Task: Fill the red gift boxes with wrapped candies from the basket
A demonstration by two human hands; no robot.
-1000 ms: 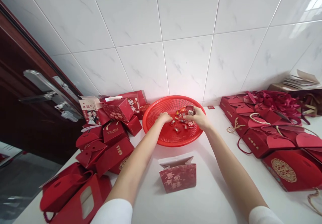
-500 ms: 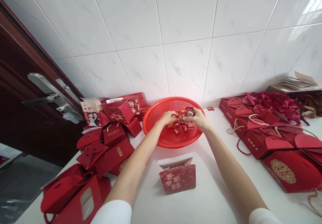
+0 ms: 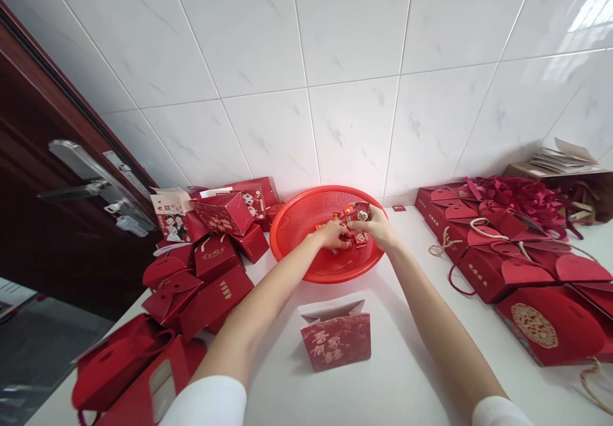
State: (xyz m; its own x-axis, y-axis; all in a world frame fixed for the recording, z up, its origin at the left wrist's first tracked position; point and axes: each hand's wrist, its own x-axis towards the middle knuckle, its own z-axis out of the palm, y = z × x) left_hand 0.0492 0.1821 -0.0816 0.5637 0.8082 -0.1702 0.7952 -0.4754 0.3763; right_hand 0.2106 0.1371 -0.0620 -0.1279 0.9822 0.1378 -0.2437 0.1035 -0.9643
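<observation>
Both my hands are inside a round red plastic basket (image 3: 292, 247) that stands against the tiled wall. Small red-wrapped sweets (image 3: 360, 239) lie in it. My left hand (image 3: 332, 234) reaches over the sweets with curled fingers; whatever is between its fingertips is too small to make out. My right hand (image 3: 378, 227) pinches a dark red packet (image 3: 363, 212) at the basket's right side. Nearer to me, a dark red paper box (image 3: 338, 343) with gold lettering stands upright, its top open.
Red gift boxes (image 3: 218, 253) are heaped on the left, beside a dark door (image 3: 29, 190). More red boxes (image 3: 493, 266) with cord handles stand in rows on the right, near ribbons (image 3: 517, 199) and a carton (image 3: 594, 186). A small red packet (image 3: 398, 208) lies by the wall.
My left hand has moved right and slightly down over the sweets, covering several of them. My right hand has hardly moved.
</observation>
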